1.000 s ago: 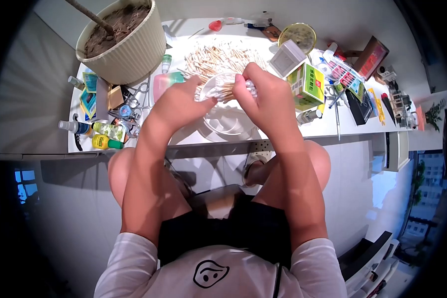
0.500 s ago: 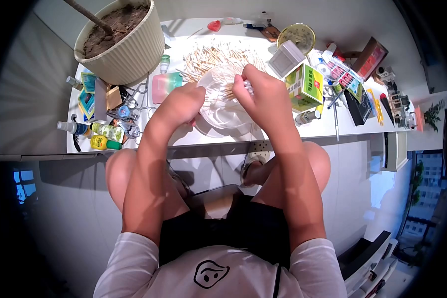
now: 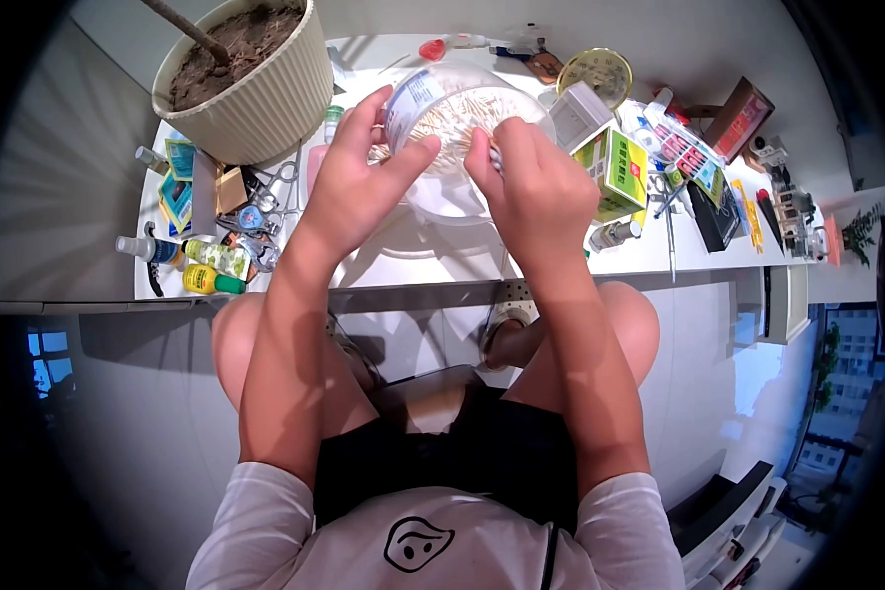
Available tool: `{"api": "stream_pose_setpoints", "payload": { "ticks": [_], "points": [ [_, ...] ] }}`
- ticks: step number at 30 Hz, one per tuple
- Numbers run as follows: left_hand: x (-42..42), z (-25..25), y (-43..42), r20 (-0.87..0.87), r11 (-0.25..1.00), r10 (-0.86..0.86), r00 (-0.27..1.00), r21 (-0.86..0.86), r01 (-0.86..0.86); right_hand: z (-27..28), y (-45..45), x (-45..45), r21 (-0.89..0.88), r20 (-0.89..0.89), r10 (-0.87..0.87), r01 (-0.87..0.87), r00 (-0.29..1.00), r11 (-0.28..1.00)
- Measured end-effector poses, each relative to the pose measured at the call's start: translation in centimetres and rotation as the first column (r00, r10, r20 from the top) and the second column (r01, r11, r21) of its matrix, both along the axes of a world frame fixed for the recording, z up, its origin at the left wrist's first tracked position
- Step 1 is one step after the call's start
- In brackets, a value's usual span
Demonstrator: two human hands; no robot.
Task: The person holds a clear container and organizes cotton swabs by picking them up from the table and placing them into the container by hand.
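A clear plastic tub (image 3: 415, 95) with a printed label is tipped over the white table, its mouth turned toward me. My left hand (image 3: 359, 187) grips its left wall, thumb on the near side and fingers behind. Cotton swabs (image 3: 462, 123) show in and through the tub; I cannot tell which lie inside and which behind it. My right hand (image 3: 541, 192) is closed in a pinch at the tub's right side, with white swab tips showing between thumb and fingers. Below the tub is a round translucent piece (image 3: 447, 200), partly hidden.
At the left stand a large plant pot (image 3: 251, 93), scissors (image 3: 283, 177), small bottles and a yellow bottle (image 3: 202, 279). On the right are a green box (image 3: 615, 169), a grey-white box (image 3: 578, 113), a round gold-rimmed container (image 3: 597, 77) and a black box (image 3: 715, 216). The table's front edge lies above my knees.
The tub has been raised and tipped away from the table's front edge. My left hand has shifted up along its side and spread its thumb. The right hand has moved slightly right, still pinching swabs.
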State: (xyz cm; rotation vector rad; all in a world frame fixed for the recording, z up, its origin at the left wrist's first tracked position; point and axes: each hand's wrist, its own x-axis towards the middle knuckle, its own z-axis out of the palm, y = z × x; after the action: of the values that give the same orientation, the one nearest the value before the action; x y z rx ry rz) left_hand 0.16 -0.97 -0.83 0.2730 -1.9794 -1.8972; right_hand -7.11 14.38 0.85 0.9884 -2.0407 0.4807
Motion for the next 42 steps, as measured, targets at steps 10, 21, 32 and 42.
{"api": "stream_pose_setpoints", "payload": {
  "ticks": [10, 21, 32, 42],
  "points": [
    [-0.3, -0.3, 1.0, -0.243, 0.971, 0.193, 0.951, -0.089, -0.220, -0.7, -1.0, 0.8, -0.002, 0.280, 0.098, -0.102, 0.955, 0.995],
    [-0.1, 1.3, 0.1, -0.285, 0.987, 0.162, 0.945, 0.036, -0.159, 1.2, 0.5, 0.5, -0.326, 0.522, 0.378, -0.230, 0.765, 0.917],
    [-0.2, 0.9, -0.1, -0.391, 0.998, 0.044, 0.919, -0.020, -0.056, 1.0, 0.2, 0.0, -0.267, 0.547, 0.363, -0.254, 0.754, 0.930],
    [-0.1, 0.7, -0.3, -0.370, 0.980, 0.062, 0.927, -0.154, -0.127, 1.4, 0.3, 0.4, -0.111, 0.359, 0.178, -0.147, 0.916, 0.983]
  ]
}}
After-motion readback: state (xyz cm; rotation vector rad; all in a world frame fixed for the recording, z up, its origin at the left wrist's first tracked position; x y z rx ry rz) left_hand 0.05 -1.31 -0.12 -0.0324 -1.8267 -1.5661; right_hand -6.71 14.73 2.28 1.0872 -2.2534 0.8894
